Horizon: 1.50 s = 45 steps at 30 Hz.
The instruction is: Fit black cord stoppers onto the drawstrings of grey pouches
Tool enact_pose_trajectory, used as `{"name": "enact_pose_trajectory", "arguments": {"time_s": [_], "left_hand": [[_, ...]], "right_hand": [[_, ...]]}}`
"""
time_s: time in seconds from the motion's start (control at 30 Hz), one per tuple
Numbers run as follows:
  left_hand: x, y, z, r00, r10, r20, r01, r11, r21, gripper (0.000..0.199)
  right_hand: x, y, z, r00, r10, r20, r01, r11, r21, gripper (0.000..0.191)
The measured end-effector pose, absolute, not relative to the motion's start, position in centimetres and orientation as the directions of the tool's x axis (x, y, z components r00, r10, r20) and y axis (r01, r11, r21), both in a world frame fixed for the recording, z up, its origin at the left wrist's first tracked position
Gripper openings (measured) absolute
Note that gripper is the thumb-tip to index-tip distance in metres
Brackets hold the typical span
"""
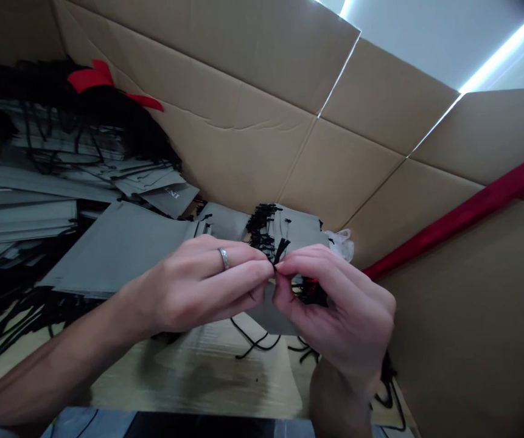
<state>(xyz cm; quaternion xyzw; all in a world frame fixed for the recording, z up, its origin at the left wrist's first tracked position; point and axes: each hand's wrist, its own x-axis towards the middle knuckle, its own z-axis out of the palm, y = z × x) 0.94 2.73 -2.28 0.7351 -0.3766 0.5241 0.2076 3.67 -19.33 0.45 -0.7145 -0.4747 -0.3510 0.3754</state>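
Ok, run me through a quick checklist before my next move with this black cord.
1. Black cord pinched by left hand and right hand: ok.
2. Any knot in the pinched cord: cannot tell, the fingertips hide it.
3. Grey bag under the hands joined to that cord: cannot tell.
4. Ring on the left hand clear of the pinch: ok.
5. Neighbouring black cords separated: not ok, they bunch together.

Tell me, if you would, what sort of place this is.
It looks like a small packing or bag-finishing workspace: flat grey paper carrier bags lie in piles, black cord handles bunch along their edges, and large brown corrugated cardboard sheets line the area.
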Motion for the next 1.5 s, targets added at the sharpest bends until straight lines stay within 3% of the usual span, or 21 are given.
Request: {"name": "enact_pose_trajectory", "arguments": {"time_s": [0.17,0.5,0.57,0.67,0.77,0.83,1.0,1.17,1.27,1.37,1.5], "left_hand": [[1.3,2.3,-1.7,0.145,-0.226,0.963,-0.835,-0.551,-0.003,0.011],[2.3,2.3,-1.2,0.347,-0.168,0.923,-0.927,-0.207,0.312,0.016],[2.4,2.5,-1.4,0.313,-0.195,0.93,-0.925,-0.285,0.251,0.018],[2.1,2.8,-1.6,0.194,-0.289,0.938,-0.859,-0.512,0.02,0.016],[1.2,2.8,-1.7,0.089,-0.406,0.91,-0.801,-0.572,-0.176,0.009],[0.4,2.7,-1.7,0.121,-0.439,0.89,-0.772,-0.605,-0.193,0.016],[-0.6,2.3,-2.1,0.268,-0.336,0.903,-0.725,-0.688,-0.041,0.011],[0.7,2.0,-1.7,0.162,-0.267,0.95,-0.838,-0.545,-0.01,0.011],[1.0,1.7,-1.0,0.183,-0.217,0.959,-0.854,-0.519,0.046,0.014],[1.0,1.5,-0.8,0.263,-0.165,0.951,-0.857,-0.493,0.151,0.016],[1.6,1.5,-1.1,0.346,-0.119,0.931,-0.909,-0.288,0.301,0.02]], "right_hand": [[4.1,-19.1,0.2,0.243,0.374,0.895,0.968,-0.148,-0.201,0.032],[4.6,-19.5,0.1,0.412,0.394,0.822,0.884,0.048,-0.466,0.033],[4.6,-19.8,0.1,0.448,0.386,0.806,0.877,-0.017,-0.48,0.033],[4.4,-20.2,0.1,0.477,0.369,0.798,0.877,-0.149,-0.456,0.031],[4.1,-20.3,0.3,0.477,0.379,0.793,0.879,-0.221,-0.422,0.028],[3.8,-20.1,0.4,0.459,0.384,0.801,0.887,-0.236,-0.396,0.025],[3.4,-19.7,0.6,0.361,0.375,0.853,0.927,-0.245,-0.285,0.02],[3.6,-19.4,0.6,0.271,0.351,0.896,0.961,-0.152,-0.231,0.026],[3.8,-19.1,0.7,0.21,0.313,0.926,0.976,-0.122,-0.18,0.03],[3.9,-18.9,0.9,0.171,0.303,0.938,0.985,-0.073,-0.156,0.031],[4.0,-19.0,0.9,0.182,0.283,0.942,0.982,-0.014,-0.186,0.029]]}}
